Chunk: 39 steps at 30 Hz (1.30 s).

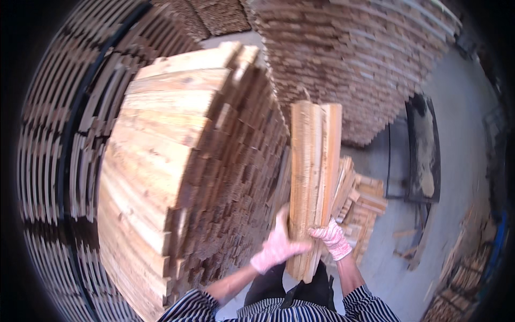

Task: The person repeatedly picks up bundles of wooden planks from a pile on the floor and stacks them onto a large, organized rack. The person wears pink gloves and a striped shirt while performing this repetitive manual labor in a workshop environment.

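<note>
A bundle of several short wooden boards [308, 161] is held upright in front of my body, its lower end close to my legs. My left hand [281, 246], in a pink-and-white knit glove, clasps the bundle's lower left side, one finger pointing up along it and others lying across its front. On the lower right, my right hand [333, 240], gloved alike, grips the boards with its thumb over the front edge. To the left rises a tall stack of boards [155, 150] with a flat, pale top layer.
A larger wall of stacked boards [348, 59] stands beyond. Slatted stacks [43, 155] line the far left. A lower pile of short boards [367, 206] lies right of the bundle. Farther right are a dark-framed upright panel [424, 150], the grey floor [461, 118] and loose wood [466, 284].
</note>
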### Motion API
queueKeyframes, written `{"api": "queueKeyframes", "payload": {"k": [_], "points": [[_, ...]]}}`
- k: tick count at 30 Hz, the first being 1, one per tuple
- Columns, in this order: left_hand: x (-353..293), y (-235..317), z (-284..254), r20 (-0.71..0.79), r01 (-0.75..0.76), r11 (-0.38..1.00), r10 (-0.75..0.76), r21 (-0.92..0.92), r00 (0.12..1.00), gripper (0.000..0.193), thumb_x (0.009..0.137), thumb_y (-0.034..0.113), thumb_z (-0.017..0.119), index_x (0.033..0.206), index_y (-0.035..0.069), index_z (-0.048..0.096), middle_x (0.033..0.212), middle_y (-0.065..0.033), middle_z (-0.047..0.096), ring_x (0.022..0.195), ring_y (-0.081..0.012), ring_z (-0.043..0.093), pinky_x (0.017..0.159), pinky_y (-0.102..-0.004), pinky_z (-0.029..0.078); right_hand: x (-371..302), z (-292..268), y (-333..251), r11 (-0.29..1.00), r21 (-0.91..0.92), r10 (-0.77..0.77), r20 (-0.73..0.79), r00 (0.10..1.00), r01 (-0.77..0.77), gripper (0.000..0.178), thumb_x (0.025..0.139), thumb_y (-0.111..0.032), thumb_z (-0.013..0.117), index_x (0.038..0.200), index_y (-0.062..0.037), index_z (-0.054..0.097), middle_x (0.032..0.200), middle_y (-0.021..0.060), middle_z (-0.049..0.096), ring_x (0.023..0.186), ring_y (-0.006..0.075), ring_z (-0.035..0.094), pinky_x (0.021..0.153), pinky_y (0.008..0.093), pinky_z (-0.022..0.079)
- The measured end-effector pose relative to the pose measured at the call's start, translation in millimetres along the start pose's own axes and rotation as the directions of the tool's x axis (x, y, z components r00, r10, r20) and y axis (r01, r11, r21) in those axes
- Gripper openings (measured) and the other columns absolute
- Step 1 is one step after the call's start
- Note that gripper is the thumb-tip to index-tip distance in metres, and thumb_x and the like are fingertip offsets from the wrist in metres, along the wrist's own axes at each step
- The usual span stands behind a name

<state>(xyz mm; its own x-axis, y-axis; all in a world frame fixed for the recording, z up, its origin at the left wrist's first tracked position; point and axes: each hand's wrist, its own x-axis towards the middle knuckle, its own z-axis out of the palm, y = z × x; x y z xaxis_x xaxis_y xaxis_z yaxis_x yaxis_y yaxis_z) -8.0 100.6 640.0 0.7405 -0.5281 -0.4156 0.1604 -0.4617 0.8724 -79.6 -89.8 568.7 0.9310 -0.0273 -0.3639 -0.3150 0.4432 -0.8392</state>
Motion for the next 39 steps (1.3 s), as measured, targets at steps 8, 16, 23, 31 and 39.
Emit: {"api": "queueKeyframes", "payload": {"k": [8,16,23,31,39], "points": [[28,113,-156,-0.446,-0.572,0.503,0.358,-0.648,0.82,0.066,0.094,0.027,0.067,0.151,0.008,0.04,0.144,-0.0175,0.053,0.126,-0.0275,0.059,0.104,-0.0444,0.055,20,183,-306,0.377,-0.846,-0.132,0.354,0.926,0.378,0.109,0.085,-0.059,0.069,0.156,0.0055,0.018,0.146,0.0258,0.045,0.138,0.034,0.047,0.112,0.0411,0.042],[24,149,-297,-0.63,-0.648,0.078,0.171,-0.758,0.758,0.084,0.094,0.062,0.058,0.155,0.009,0.036,0.154,-0.0171,0.043,0.137,-0.0339,0.048,0.116,-0.0489,0.041,123,307,-350,0.12,-0.766,-0.101,0.623,0.776,0.631,0.091,0.095,-0.069,0.048,0.158,-0.0049,0.031,0.142,0.0293,0.047,0.133,0.0411,0.05,0.106,0.0515,0.044],[28,133,-333,-0.636,-0.637,0.086,0.035,-0.766,0.771,0.09,0.089,0.07,0.057,0.154,0.01,0.038,0.154,-0.0154,0.044,0.137,-0.0378,0.043,0.116,-0.0536,0.036,296,323,-373,-0.158,-0.669,-0.136,0.743,0.655,0.726,0.073,0.088,-0.062,0.058,0.149,-0.0221,0.05,0.125,0.022,0.06,0.118,0.0394,0.06,0.094,0.0505,0.05],[32,129,-343,-0.635,-0.623,0.144,-0.058,-0.769,0.77,0.085,0.091,0.065,0.06,0.152,0.008,0.041,0.152,-0.0145,0.047,0.14,-0.0356,0.041,0.118,-0.051,0.033,439,337,-394,-0.229,-0.862,-0.209,0.497,0.842,0.452,0.057,0.094,-0.055,0.056,0.146,-0.0321,0.054,0.131,0.0191,0.059,0.124,0.0385,0.057,0.102,0.051,0.046],[30,140,-338,-0.612,-0.605,0.116,-0.039,-0.788,0.79,0.09,0.087,0.063,0.069,0.152,0.009,0.04,0.153,-0.0145,0.044,0.139,-0.0344,0.042,0.118,-0.0517,0.034,453,339,-364,-0.078,-0.926,-0.288,0.376,0.881,0.369,0.041,0.099,-0.046,0.044,0.134,-0.0377,0.063,0.124,0.0131,0.067,0.117,0.0349,0.064,0.099,0.0484,0.051]]}}
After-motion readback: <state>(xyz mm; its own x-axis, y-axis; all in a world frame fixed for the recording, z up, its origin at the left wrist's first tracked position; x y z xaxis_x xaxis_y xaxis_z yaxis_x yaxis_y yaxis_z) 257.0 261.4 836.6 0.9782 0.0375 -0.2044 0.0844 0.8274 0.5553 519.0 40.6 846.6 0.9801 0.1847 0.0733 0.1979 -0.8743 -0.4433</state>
